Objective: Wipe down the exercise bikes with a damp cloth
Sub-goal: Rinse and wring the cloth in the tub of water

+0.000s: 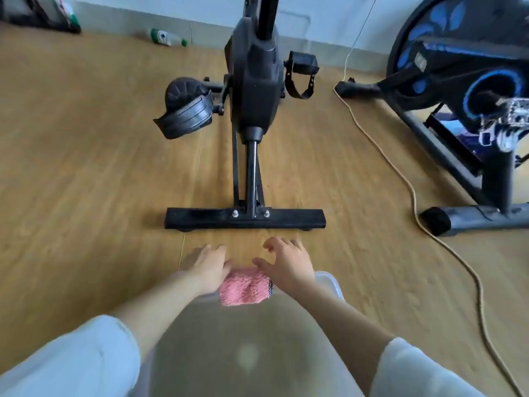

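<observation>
Head view. Took the base bar of the black exercise bike as reference, lying crosswise on the wooden floor.

Found the pink cloth on the near side of the bar, apart from it, between the two hands and over the far rim of a clear plastic basin. Recorded the left hand at the cloth's left edge and the right hand over its right edge, both short of the bar and not touching it. Noted fingers of both hands spread forward and loosely bent, none wrapped round the cloth, thumbs lying at its upper edge. Could not tell, through blur, whether thumbs or palms pinched it. Noted white sleeves ending above bare forearms, nearest the camera.

Found the bar itself lying between the hands and the bike's upright body. Observed beyond it a pedal out to the left and a strapped pedal to the right, farther off.

Logged a second bike, black and blue, right of the bar and well apart. Traced a beige cord across the floor between the bar and that bike. Logged a plastic bottle on its side far beyond the bar, leftward, by the wall.
</observation>
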